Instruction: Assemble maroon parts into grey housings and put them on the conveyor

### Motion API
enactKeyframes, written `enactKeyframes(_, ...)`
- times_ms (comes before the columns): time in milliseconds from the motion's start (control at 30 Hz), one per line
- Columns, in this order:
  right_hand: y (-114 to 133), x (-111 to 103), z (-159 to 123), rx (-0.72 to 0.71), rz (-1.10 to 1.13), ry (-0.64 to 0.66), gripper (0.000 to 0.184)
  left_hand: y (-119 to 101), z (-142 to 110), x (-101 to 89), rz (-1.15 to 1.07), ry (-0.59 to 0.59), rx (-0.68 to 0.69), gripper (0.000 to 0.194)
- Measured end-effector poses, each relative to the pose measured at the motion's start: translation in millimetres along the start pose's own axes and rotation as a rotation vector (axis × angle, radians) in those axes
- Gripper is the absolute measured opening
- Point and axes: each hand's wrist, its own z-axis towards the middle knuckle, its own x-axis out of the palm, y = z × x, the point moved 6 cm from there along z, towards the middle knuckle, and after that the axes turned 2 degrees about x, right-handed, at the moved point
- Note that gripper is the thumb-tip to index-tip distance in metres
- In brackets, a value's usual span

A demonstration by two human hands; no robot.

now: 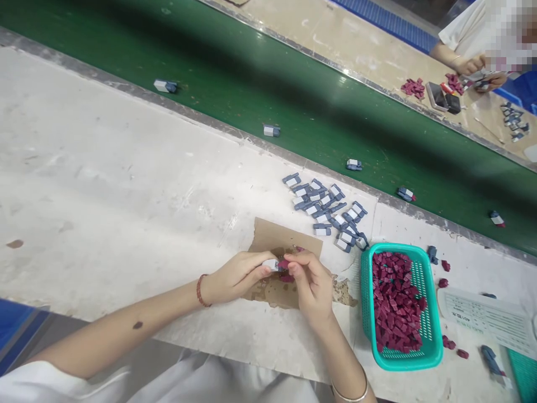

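While the left hand [237,275] pinches a small white-and-blue-grey plastic block [269,264] between thumb and fingers, the right hand [310,285] has thumb and forefinger closed on a small angular maroon piece [283,263] at the block's end. Both parts sit above a stained brown cardboard sheet [285,232] on the whitish table [126,196]. Judgement: brace block firmly, align maroon piece squarely, press lightly (exact contact hidden by fingers), keep fingertips off the joint.

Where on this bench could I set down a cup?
The broadest bare patch is the pale tabletop between the green belt and the left forearm, though scuffed. It's crowded beyond and right of the cardboard: grey-blue pieces, teal basket, loose red bits.
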Motion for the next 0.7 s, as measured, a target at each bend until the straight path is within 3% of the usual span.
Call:
enactKeyframes(300, 5, 10, 0, -0.133, -0.083, 0.064, 0.02, 2, 0, 2.3, -0.011, 0.017, -0.013, 0.035)
enactKeyframes(467, 0, 9, 1, -0.064, -0.137, 0.086, 0.021, 4, 0, 2.7, -0.025, 0.038, -0.06, 0.038)
enactKeyframes(700, 15, 16, -6, -0.412, -0.567, 0.146, 0.045, -5, 0, 4.0, 0.022, 0.112, -0.028, 0.038)
